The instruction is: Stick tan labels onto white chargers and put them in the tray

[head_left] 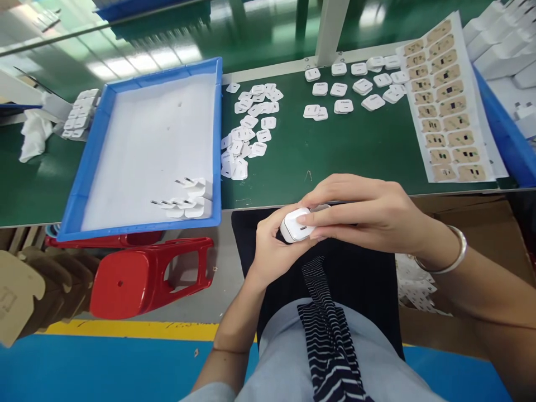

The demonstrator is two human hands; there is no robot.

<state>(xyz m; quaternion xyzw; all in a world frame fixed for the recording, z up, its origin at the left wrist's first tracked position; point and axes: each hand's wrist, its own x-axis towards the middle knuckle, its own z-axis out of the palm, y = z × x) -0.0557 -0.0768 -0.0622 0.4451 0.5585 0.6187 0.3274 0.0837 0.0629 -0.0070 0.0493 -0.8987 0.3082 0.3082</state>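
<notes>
A white plug charger (pixel 295 224) is held over my lap, just off the table's front edge, with its slotted end face turned up. Fingers and thumb of my left hand (pixel 270 248) wrap around its body. My right hand (pixel 371 215) reaches over from the right, its fingertips pressed on the slotted face and against the side. A small white piece (pixel 320 207) shows beneath the right fingers; what it belongs to is unclear. Loose white slotted covers (pixel 245 134) lie in a pile beyond my left hand, and more covers (pixel 343 106) are spread farther back.
A blue tray (pixel 216 139) at left holds several white plug chargers (pixel 199 206) with metal prongs. Sheets of tan stickers (pixel 450 106) lie at right, beside another blue tray (pixel 498 128) of white parts. A red stool (pixel 121 285) stands below the table at left.
</notes>
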